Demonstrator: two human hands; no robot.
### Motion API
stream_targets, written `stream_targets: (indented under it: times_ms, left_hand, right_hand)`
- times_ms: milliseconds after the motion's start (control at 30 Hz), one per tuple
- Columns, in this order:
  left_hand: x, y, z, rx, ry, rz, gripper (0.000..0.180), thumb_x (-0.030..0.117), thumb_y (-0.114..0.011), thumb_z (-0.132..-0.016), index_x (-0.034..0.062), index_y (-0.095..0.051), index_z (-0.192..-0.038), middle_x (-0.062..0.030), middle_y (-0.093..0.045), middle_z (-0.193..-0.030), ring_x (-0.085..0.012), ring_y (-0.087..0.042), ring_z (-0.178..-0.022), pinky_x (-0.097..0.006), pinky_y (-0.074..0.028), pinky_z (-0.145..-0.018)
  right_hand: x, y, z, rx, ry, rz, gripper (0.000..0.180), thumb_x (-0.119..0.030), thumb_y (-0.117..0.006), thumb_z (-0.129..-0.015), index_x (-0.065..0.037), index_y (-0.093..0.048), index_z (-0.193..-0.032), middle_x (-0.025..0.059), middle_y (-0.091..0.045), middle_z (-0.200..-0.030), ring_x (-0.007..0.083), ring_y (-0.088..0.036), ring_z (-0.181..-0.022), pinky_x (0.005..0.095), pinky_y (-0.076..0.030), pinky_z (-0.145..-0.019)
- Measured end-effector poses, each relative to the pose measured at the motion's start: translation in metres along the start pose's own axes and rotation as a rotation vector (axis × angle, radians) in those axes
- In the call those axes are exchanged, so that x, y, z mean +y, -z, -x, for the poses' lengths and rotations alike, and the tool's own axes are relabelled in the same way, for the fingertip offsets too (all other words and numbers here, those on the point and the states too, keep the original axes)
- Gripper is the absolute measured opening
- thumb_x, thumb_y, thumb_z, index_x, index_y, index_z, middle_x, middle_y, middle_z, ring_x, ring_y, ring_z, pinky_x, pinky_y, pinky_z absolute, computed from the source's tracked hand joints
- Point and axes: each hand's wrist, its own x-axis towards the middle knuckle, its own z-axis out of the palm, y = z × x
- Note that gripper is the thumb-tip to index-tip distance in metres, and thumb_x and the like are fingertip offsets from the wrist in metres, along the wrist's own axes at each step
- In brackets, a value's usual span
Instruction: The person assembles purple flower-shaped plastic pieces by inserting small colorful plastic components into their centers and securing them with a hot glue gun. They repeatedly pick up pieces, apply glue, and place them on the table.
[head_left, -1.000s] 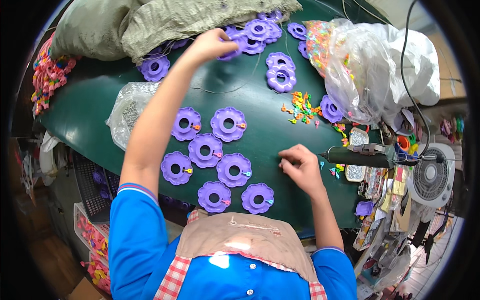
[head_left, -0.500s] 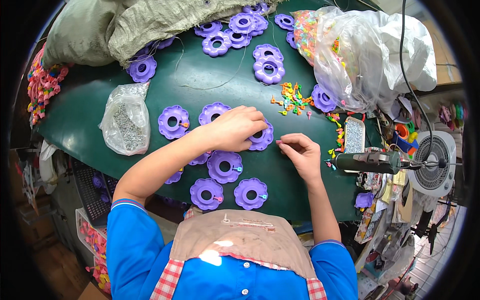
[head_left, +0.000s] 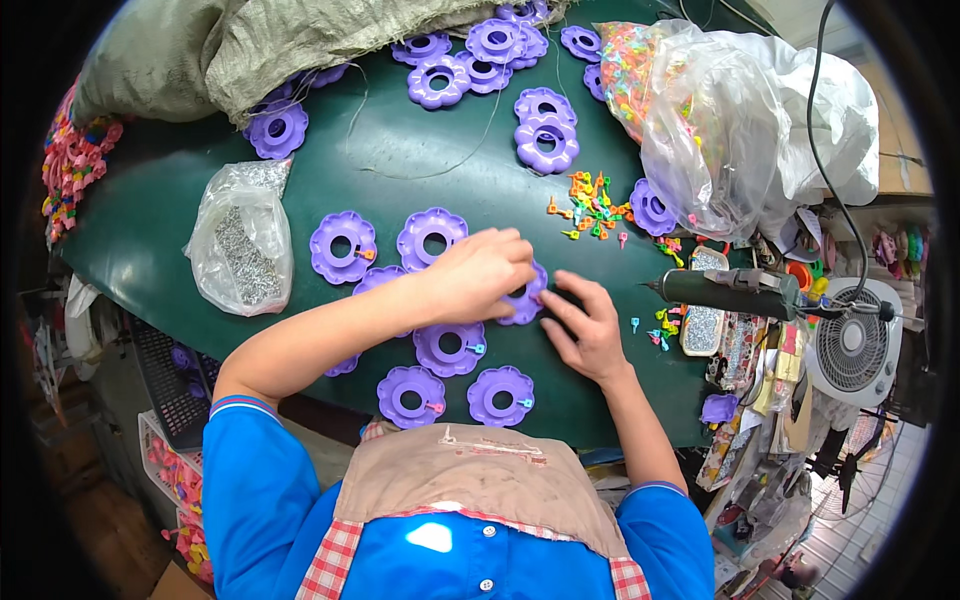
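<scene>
Right hand (head_left: 588, 335) just moved in to the purple ring (head_left: 528, 309) at the worktop (head_left: 560, 400), so work's two-handed now: left hand (head_left: 476, 274) fingers grasping ring, right's grip can't tell.

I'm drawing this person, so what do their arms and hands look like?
Short, bright blue sleeves with thin stripes round the cuffs. Below them the forearms are bare. The left hand and right hand wear no gloves.

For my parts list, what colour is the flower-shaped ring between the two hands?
The flower-shaped ring is purple, best seen in the head view.
</scene>
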Motion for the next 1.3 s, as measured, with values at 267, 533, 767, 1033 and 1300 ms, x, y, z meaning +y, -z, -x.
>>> stream_targets:
  times_ms: [267, 533, 767, 1033, 1300]
  left_hand:
    - [-0.063, 0.022, -0.095, 0.424, -0.034, -0.28, 0.034, 0.003, -0.069, -0.081, 0.0049, -0.068, -0.115, -0.0133, -0.067, -0.113, -0.0346, -0.064, -0.111, -0.047, -0.051, -0.094]
    - [-0.074, 0.045, -0.099, 0.704, 0.066, -0.003, 0.053, 0.01, -0.069, -0.088, 0.0041, -0.059, -0.139, -0.0117, -0.073, -0.112, -0.0294, -0.069, -0.094, -0.043, -0.055, -0.085]
    - [-0.091, 0.043, -0.046, 0.415, 0.58, 0.691, 0.064, 0.006, -0.066, -0.089, -0.0042, -0.05, -0.15, -0.0053, -0.069, -0.088, -0.013, -0.065, -0.079, -0.03, -0.054, -0.071]
    - [-0.065, 0.048, -0.021, 0.176, 0.293, 0.044, 0.047, 0.014, -0.079, -0.081, 0.0057, -0.072, -0.126, -0.0151, -0.067, -0.12, -0.0338, -0.065, -0.116, -0.044, -0.056, -0.097]
    - [-0.05, 0.049, -0.028, -0.009, 0.344, -0.065, 0.046, 0.011, -0.083, -0.074, 0.0099, -0.076, -0.119, -0.0107, -0.067, -0.116, -0.0332, -0.063, -0.119, -0.047, -0.056, -0.099]
  right_hand:
    - [0.04, -0.01, -0.041, 0.124, -0.336, 0.101, 0.02, 0.001, -0.075, -0.09, 0.001, -0.07, -0.11, 0.0139, -0.068, -0.1, 0.0292, -0.07, -0.081, 0.0374, -0.057, -0.075]
    - [0.041, -0.012, -0.048, 0.173, -0.742, -0.627, 0.028, -0.004, -0.076, -0.094, 0.004, -0.072, -0.12, 0.0098, -0.074, -0.105, 0.0132, -0.074, -0.086, 0.0283, -0.061, -0.07]
    - [0.056, -0.027, -0.077, 0.115, -0.516, -0.273, 0.025, -0.005, -0.074, -0.093, 0.002, -0.077, -0.117, 0.0096, -0.078, -0.093, 0.0118, -0.074, -0.079, 0.0255, -0.058, -0.068]
    - [0.049, -0.018, -0.063, 0.233, -0.625, -0.775, 0.019, -0.003, -0.074, -0.095, 0.0, -0.08, -0.113, 0.0102, -0.077, -0.11, 0.0142, -0.074, -0.095, 0.0262, -0.062, -0.071]
    - [0.035, -0.045, -0.081, 0.051, -0.102, -0.163, 0.015, 0.0, -0.08, -0.083, -0.002, -0.079, -0.099, 0.009, -0.077, -0.102, 0.027, -0.072, -0.095, 0.0366, -0.056, -0.085]
